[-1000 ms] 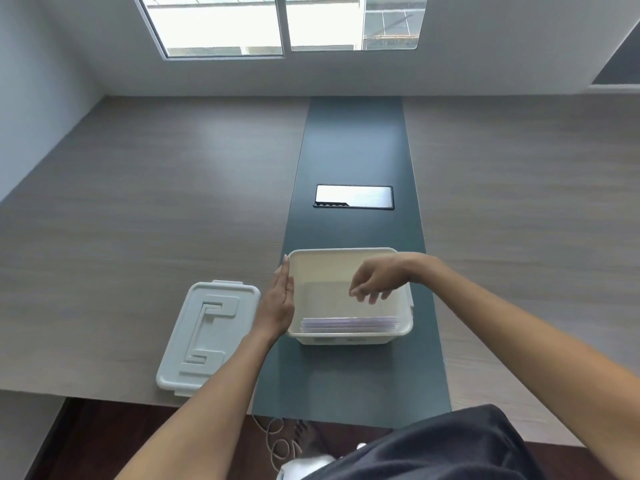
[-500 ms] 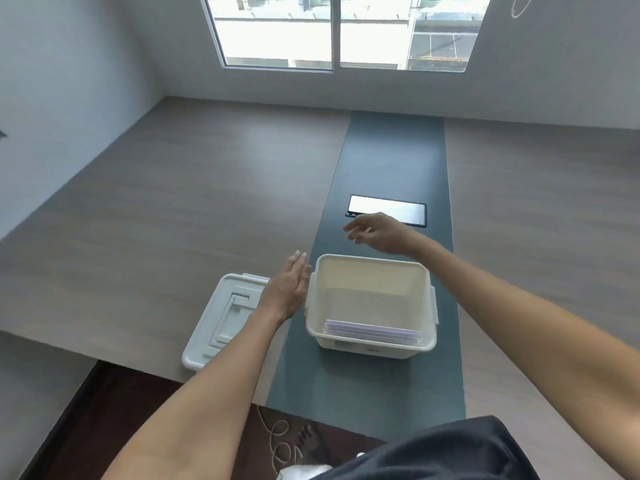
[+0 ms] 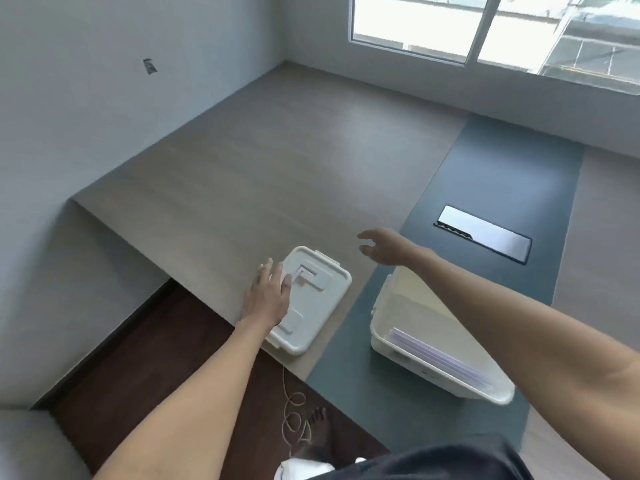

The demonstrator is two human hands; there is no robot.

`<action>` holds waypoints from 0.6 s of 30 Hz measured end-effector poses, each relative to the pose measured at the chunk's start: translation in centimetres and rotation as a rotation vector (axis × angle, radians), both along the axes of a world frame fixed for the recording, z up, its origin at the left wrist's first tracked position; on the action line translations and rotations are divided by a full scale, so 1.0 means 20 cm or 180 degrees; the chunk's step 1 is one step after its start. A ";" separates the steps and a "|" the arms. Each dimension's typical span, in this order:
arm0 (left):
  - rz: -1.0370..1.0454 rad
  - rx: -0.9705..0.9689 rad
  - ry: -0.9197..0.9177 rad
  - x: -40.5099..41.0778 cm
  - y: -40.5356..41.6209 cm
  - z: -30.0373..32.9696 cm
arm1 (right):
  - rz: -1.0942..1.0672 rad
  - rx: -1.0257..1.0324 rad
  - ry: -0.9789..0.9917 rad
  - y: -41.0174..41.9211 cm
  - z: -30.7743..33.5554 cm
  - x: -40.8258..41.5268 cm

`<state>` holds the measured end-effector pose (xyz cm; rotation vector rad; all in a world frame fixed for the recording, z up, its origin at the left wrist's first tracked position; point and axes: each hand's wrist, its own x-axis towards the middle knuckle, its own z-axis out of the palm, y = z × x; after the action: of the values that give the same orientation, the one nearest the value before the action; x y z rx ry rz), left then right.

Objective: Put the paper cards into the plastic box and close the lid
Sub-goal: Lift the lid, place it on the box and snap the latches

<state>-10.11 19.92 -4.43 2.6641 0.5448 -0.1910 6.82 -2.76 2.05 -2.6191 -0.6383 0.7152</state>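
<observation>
Paper cards (image 3: pixel 440 355) lie inside the plastic box (image 3: pixel 408 355). Left of the box, the lid (image 3: pixel 318 306) is covered by the spread left hand (image 3: pixel 268 299); the right hand (image 3: pixel 384 245), open and empty, hovers beyond. The lid should be gripped at both edges and lowered level.

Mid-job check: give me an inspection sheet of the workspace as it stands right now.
Surface: wood-look table with a dark centre strip.
Job's things: plastic box open on the strip, paper cards inside; lid on the table beside it.
Clutter: metal cable hatch in the strip.
Hands: left hand flat on the lid; right hand open above the table, empty.
Cables: thin cord on the floor.
Surroundings: window, grey walls.
</observation>
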 end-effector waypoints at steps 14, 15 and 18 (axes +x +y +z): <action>0.1399 -0.0941 0.0646 -0.29 0.15 -0.24 | 0.0496 -0.0718 0.0456 0.49 -0.44 0.04; 0.1426 -0.1012 0.0639 -0.29 0.15 -0.25 | 0.0496 -0.0744 0.0475 0.50 -0.46 0.03; 0.1642 -0.1174 0.0634 -0.28 0.14 -0.28 | 0.0478 -0.0734 0.0524 0.50 -0.50 0.02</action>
<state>-15.78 22.76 -10.01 2.0826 1.1175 -0.3637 7.24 7.21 -7.98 -2.6993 -0.7483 1.0975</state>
